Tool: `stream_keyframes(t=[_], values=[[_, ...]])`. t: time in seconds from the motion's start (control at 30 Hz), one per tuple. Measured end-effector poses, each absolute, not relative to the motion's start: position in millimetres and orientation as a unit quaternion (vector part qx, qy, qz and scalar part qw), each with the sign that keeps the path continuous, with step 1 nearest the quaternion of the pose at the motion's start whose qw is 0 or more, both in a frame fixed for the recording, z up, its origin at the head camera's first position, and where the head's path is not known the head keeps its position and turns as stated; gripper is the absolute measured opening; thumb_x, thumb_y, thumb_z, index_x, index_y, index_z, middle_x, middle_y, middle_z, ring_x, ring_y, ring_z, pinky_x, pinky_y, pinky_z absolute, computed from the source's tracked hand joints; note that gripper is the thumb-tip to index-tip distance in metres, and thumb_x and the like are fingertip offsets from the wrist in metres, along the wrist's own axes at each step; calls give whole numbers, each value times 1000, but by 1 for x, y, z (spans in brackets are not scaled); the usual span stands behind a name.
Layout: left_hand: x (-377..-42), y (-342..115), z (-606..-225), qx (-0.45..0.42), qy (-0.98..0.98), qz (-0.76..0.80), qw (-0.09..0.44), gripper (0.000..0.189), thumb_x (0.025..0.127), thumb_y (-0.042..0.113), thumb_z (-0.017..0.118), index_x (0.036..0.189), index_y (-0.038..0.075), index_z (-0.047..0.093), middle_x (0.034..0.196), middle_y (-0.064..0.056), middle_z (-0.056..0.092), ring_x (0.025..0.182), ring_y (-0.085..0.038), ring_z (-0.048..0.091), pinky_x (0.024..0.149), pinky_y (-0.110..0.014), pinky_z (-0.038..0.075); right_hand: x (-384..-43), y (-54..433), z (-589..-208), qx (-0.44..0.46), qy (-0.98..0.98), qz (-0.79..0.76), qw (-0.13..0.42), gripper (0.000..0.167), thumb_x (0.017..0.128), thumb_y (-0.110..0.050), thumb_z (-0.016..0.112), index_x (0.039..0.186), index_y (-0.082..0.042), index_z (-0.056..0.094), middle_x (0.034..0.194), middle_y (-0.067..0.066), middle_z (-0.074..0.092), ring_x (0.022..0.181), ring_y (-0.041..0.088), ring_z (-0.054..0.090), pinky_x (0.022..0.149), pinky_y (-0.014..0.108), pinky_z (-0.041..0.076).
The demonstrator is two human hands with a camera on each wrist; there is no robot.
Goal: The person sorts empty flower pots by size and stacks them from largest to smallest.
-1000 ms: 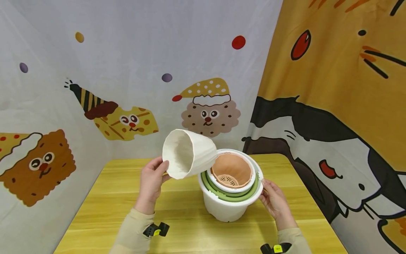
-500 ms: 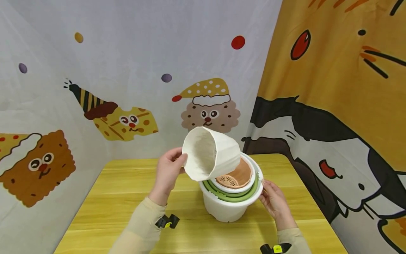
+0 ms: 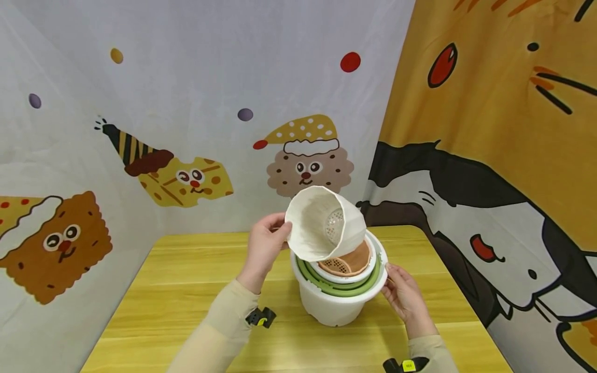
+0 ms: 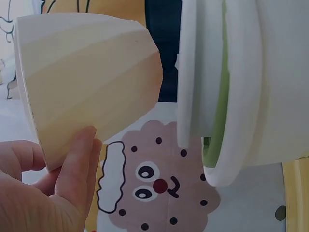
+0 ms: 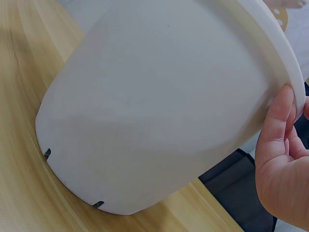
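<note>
A cream-white faceted flower pot (image 3: 314,223) with drainage holes in its base is held tilted, its mouth facing the viewer. My left hand (image 3: 267,246) pinches its rim on the left side. Below it stands a large white flower pot (image 3: 331,310), with a green pot (image 3: 342,291), a smaller white pot (image 3: 347,280) and a terracotta-coloured pot (image 3: 359,260) nested in it. The tilted pot hides part of the nested rims. My right hand (image 3: 404,292) pinches the big pot's rim at the right. In the left wrist view a gap shows between the faceted pot (image 4: 91,82) and the stack.
The pots stand on a yellow wood-grain table (image 3: 186,290). Behind it hangs a pale curtain (image 3: 186,103) with cartoon prints, and an orange cartoon curtain (image 3: 489,103) hangs at the right.
My left hand has carried the faceted pot rightward over the nested stack, its mouth turning more toward the viewer so the holes show. My right hand and the big pot stay put.
</note>
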State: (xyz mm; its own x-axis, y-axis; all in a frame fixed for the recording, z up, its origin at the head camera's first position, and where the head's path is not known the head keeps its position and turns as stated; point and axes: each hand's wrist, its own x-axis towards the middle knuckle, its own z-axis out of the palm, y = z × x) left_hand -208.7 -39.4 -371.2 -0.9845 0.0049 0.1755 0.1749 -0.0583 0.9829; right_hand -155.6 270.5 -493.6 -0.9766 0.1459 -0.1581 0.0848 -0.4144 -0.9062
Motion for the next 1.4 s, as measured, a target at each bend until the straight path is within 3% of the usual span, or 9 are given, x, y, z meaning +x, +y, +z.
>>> stream_keyframes(t=[0.27, 0.53, 0.87, 1.2, 1.4], values=[[-215, -29, -375, -63, -713, -696, 49, 19, 93, 4, 65, 110, -2, 71, 94, -16, 66, 73, -18, 64, 60, -29, 60, -156, 270, -494, -104, -541, 834, 18, 19, 105, -19, 51, 94, -20, 67, 90, -3, 61, 75, 6, 59, 66, 16, 55], [-221, -20, -376, -80, -734, -674, 6, 22, 93, 3, 62, 112, -4, 70, 96, -17, 66, 74, -22, 67, 62, -35, 61, -155, 271, -494, -97, -537, 838, 20, 21, 105, -20, 51, 93, -20, 68, 90, -4, 62, 75, 5, 60, 66, 15, 55], [-225, -15, -374, -97, -783, -614, -20, 23, 93, 5, 62, 113, -4, 70, 94, -14, 66, 75, -21, 66, 61, -32, 61, -156, 271, -494, -100, -538, 837, 20, 21, 105, -19, 50, 93, -20, 68, 89, -4, 62, 74, 5, 60, 65, 15, 55], [-227, -9, -372, -120, -826, -551, -1, 20, 89, 3, 60, 106, -5, 70, 92, -13, 68, 72, -23, 70, 55, -26, 59, -156, 270, -493, -107, -538, 836, 18, 20, 105, -19, 50, 93, -20, 66, 89, -4, 61, 74, 5, 59, 65, 15, 54], [-227, -6, -369, -111, -834, -541, -10, 22, 91, 3, 60, 109, -4, 69, 95, -15, 68, 69, -22, 70, 55, -26, 59, -155, 270, -493, -105, -535, 838, 19, 21, 105, -19, 50, 92, -20, 67, 89, -4, 61, 73, 5, 59, 64, 15, 54]])
